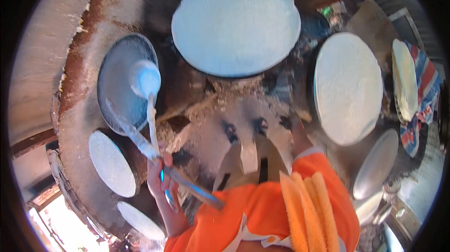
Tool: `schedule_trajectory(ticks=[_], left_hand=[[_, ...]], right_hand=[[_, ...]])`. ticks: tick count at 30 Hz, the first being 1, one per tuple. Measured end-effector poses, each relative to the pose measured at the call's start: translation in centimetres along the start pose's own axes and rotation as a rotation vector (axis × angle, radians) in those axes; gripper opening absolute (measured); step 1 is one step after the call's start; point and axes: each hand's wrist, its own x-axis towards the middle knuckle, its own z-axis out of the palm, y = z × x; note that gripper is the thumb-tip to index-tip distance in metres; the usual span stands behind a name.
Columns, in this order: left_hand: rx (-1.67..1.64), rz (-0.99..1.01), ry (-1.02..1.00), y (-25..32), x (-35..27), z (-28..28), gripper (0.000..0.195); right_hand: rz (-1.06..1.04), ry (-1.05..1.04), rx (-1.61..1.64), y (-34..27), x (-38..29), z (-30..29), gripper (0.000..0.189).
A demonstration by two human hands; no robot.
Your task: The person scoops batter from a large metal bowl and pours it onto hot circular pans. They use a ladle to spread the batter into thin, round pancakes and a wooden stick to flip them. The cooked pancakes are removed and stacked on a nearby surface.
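At the lower left, my left hand (160,174) is closed around the handles of a ladle (147,78) and a batter-coated stick (133,134). The ladle's bowl, filled with pale batter, is above a round dark griddle (121,65) at the left. The stick's upper end reaches over the griddle's lower part. My right hand (297,125) is lowered at the right of my legs, near a piece of firewood (304,115); its fingers are dark and blurred, so I cannot tell what it holds. A large griddle covered with a pale sheet (235,23) lies ahead.
Pale-topped round griddles stand at the right (348,88) and lower left (112,164). A bare round lid or griddle (376,164) is at the lower right. Folded flatbreads (405,80) lie by a striped cloth (423,87). An orange towel (309,210) hangs over my front.
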Motion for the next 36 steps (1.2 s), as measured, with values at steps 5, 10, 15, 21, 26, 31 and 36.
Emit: schedule_trajectory(ticks=[5,10,15,21,26,31,36], left_hand=[[-0.111,0.024,-0.01,1.3,-0.2,-1.6,0.04],[-0.03,0.074,-0.028,4.4,-0.8,-4.4,0.043],[-0.027,0.112,0.111,6.5,-1.6,-6.9,0.046],[0.018,0.131,0.231,6.6,-4.3,-8.8,0.044],[0.0,0.145,0.191,6.9,-3.0,-10.4,0.039],[0.003,0.149,0.255,7.5,-2.9,-8.0,0.038],[0.169,0.17,0.359,8.8,-0.5,-4.2,0.035]], right_hand=[[-0.113,-0.258,-0.265,-0.6,-6.8,15.1,0.026],[0.041,-0.143,-0.161,3.2,2.8,19.3,0.024],[0.105,-0.037,0.137,4.7,11.1,21.4,0.032],[0.019,-0.184,-0.207,5.5,8.5,24.4,0.031],[-0.106,-0.087,-0.224,4.5,6.1,27.2,0.032],[-0.15,0.184,-0.99,3.4,-0.4,28.7,0.029],[-0.109,-0.444,-1.104,1.9,-15.7,29.3,0.038]])
